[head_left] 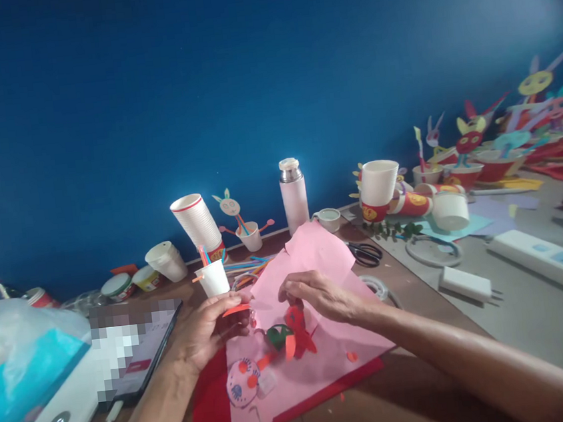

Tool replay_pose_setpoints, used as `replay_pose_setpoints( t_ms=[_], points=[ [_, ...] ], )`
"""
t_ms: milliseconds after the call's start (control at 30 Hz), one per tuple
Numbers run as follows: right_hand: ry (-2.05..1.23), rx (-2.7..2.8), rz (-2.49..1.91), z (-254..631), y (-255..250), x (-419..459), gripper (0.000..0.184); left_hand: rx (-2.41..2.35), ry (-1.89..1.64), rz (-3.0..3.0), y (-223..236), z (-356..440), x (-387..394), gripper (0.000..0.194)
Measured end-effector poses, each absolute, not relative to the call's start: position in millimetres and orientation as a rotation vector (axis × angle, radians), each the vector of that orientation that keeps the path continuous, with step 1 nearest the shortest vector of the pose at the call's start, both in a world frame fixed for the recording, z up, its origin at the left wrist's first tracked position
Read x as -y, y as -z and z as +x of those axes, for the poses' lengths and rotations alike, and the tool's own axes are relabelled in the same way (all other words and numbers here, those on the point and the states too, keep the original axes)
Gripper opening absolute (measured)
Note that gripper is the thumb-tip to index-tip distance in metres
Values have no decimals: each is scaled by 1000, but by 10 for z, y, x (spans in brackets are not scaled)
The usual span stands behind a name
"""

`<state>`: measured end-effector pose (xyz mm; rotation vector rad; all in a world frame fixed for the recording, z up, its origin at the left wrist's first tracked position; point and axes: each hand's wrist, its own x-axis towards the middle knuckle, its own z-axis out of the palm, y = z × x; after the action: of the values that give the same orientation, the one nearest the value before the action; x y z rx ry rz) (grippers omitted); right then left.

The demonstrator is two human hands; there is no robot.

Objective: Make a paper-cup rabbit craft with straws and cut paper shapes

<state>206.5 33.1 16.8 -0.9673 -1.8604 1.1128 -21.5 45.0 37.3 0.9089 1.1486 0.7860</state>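
My left hand (218,332) is closed, pinching a narrow orange-red paper strip (236,309) between thumb and fingers. To its right, my right hand (320,294) has its fingers bent downward over a pink paper sheet (332,340). Its fingertips are partly hidden, just above red paper cutouts (300,333), and what they hold cannot be made out. A dark green piece (277,336) lies between the hands. Nearer me is a round paper face (242,381) with drawn marks and orange spots. Red paper (207,413) sits under the pink sheet.
Behind the hands stand a white cup with straws (213,280), stacked cups (196,220), a paper rabbit in a cup (251,238) and a thermos (294,199). Black-handled scissors (366,254) and tape (330,219) lie right of these. A phone (149,359) and power strip (553,263) flank the workspace.
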Motion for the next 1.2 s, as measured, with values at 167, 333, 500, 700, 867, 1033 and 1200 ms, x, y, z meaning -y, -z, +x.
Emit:
replay_pose_setpoints(
  t_ms=[167, 333, 500, 700, 867, 1033, 1200],
  points=[
    [-955, 1968, -1090, 2071, -205, -315, 34, -1163, -782, 790, -419, -179, -424, 23],
    [-709, 2011, -1129, 2011, -189, -292, 29, -1133, -724, 742, -411, -121, -402, 26],
    [-685, 1954, -1127, 1954, -142, -300, 16, -1080, -711, 776, -396, -86, -384, 23],
    [-1163, 1674, -1126, 1994, 31, -470, 20, -1407, -1265, 1173, -250, -380, -656, 26],
    [-1241, 1603, -1131, 2018, 108, -518, 18, -1643, -1702, 1168, -46, -707, -947, 27],
    [-1247, 1574, -1142, 2000, 121, -516, 17, -1675, -1630, 1199, 117, -772, -1026, 54],
    [-1249, 1572, -1126, 1989, 114, -508, 19, -1650, -1525, 1183, 169, -745, -1066, 63]
  ],
)
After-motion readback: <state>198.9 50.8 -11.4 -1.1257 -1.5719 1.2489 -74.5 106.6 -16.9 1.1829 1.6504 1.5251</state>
